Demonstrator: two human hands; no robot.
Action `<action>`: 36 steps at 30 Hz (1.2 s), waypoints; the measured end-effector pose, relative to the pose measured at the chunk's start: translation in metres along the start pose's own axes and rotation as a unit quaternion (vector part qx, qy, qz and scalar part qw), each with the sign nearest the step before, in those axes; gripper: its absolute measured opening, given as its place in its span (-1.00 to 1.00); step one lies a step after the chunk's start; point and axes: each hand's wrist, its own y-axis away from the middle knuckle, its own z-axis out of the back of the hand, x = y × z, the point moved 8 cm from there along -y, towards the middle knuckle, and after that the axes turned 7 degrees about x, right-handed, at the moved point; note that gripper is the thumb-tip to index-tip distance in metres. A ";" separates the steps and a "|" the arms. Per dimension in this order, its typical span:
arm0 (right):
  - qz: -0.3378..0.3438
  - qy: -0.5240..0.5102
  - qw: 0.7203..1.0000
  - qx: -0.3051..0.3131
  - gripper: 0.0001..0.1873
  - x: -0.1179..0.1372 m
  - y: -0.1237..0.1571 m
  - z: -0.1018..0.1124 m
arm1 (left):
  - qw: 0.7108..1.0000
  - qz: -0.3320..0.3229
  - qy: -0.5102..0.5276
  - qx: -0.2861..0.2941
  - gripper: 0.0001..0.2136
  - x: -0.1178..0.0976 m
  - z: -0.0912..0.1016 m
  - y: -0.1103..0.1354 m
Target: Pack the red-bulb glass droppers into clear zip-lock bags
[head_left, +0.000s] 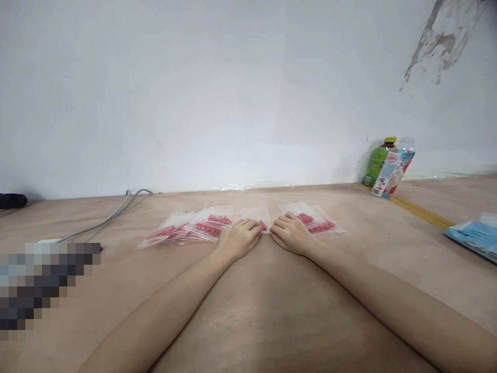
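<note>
A small clear plastic bag (254, 213) lies flat on the table between my hands, with a pink piece (263, 225) showing in or on it. My left hand (244, 237) is closed at the bag's near left edge, fingers curled. Opposite it, my right hand (289, 232) is closed at the near right edge. The fingertips of both are mostly hidden. Left of my left hand, several clear bags with pink pieces (209, 226) overlap in a spread. More bags holding pink pieces (324, 226) lie beside and partly behind my right hand.
At the back right, a green bottle with a yellow cap (376, 165) and a printed clear bottle (393, 173) stand near the wall. A blue packet (476, 235) lies at the right. A grey cable (104, 224) runs toward a pixelated object (42, 285) at the left.
</note>
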 end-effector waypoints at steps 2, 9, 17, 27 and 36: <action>0.001 0.002 1.000 0.002 -0.76 0.000 -0.001 -0.001 | 1.000 -0.015 -0.002 -0.001 -0.90 -0.006 -0.005 -0.008; -0.005 -0.007 1.000 0.007 -0.79 0.000 -0.002 -0.004 | 0.999 -0.048 -0.019 -0.005 -0.83 -0.014 -0.007 -0.015; -0.011 0.010 1.000 0.006 -0.77 0.004 -0.004 0.001 | 0.997 -0.068 -0.031 -0.002 -0.80 -0.018 -0.004 -0.016; -0.015 0.029 0.999 -0.012 -0.78 0.002 0.001 0.007 | 0.997 -0.057 -0.052 -0.018 -0.84 -0.014 0.004 -0.008; -0.032 0.019 0.999 -0.019 -0.77 -0.005 0.006 0.010 | 0.996 -0.054 -0.069 -0.019 -0.79 -0.001 0.015 0.010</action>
